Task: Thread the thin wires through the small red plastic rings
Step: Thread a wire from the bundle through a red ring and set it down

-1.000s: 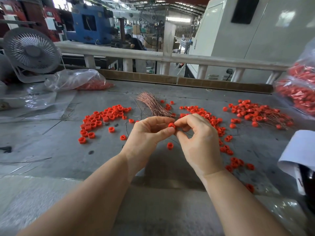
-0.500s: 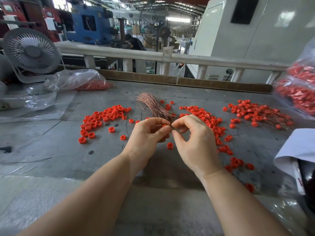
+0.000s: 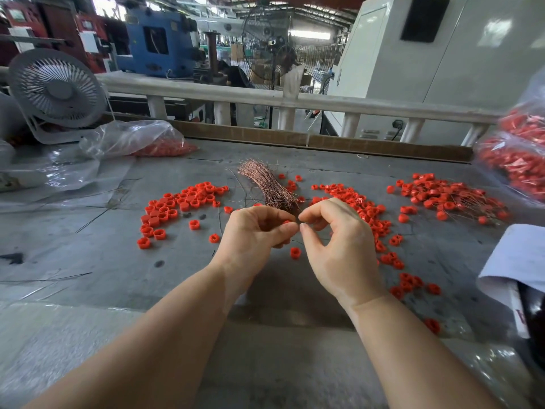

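pinching red ring point(image 3: 286, 222) in left hand point(image 3: 253, 231) mid-frame, steadying it; right hand point(image 3: 339, 240) fingertips pinching closed, likely feeding thin wire.

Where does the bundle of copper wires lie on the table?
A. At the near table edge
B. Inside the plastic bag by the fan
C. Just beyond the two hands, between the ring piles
C: the copper wire bundle lies just beyond the left hand and right hand.

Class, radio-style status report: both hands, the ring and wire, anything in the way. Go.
Left hand pinching a red ring. Right hand pinched at it; wire too thin to confirm. Wire bundle just behind the fingers. Loose rings below; nothing blocking.
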`<state>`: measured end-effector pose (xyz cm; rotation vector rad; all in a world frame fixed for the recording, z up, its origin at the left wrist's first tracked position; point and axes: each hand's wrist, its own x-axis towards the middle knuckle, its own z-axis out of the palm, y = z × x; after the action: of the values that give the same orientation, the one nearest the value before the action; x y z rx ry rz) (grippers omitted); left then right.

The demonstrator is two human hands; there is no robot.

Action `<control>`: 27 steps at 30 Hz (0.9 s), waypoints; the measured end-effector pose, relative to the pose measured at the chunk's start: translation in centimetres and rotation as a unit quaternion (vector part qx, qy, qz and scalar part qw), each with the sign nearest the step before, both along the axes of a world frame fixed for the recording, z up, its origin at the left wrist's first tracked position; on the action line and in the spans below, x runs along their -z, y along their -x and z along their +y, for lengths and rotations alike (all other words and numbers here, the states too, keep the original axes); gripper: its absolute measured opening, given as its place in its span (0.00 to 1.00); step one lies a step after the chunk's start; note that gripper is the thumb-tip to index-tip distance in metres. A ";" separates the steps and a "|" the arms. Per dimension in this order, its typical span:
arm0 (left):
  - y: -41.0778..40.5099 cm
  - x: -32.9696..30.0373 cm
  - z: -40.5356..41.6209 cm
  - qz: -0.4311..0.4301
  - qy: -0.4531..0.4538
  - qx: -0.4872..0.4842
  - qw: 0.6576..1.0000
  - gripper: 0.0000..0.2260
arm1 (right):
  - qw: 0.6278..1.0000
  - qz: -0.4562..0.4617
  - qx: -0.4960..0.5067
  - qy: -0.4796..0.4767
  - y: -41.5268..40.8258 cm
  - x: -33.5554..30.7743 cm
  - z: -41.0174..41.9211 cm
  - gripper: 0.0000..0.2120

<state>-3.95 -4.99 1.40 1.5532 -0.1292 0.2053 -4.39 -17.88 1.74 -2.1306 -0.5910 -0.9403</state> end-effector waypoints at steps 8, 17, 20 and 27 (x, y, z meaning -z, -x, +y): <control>0.0 -0.1 0.0 -0.021 -0.054 -0.024 0.998 0.06 | 1.000 -0.008 0.006 0.000 -0.1 0.0 0.0 0.05; 0.0 0.1 -0.2 0.052 0.077 0.024 0.995 0.06 | 0.999 0.012 -0.036 -0.016 0.0 0.0 0.1 0.06; 0.2 -0.2 -0.2 0.063 0.118 0.052 0.990 0.09 | 0.999 0.022 -0.039 -0.028 -0.2 0.0 0.0 0.05; 0.4 -0.7 -0.1 0.063 0.149 0.103 0.981 0.14 | 0.987 0.093 -0.043 -0.122 -0.6 -0.2 -0.4 0.06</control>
<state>-4.32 -5.06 2.13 1.2399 -0.1521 -0.0369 -3.75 -18.25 1.99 -1.9309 -0.4470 -0.7179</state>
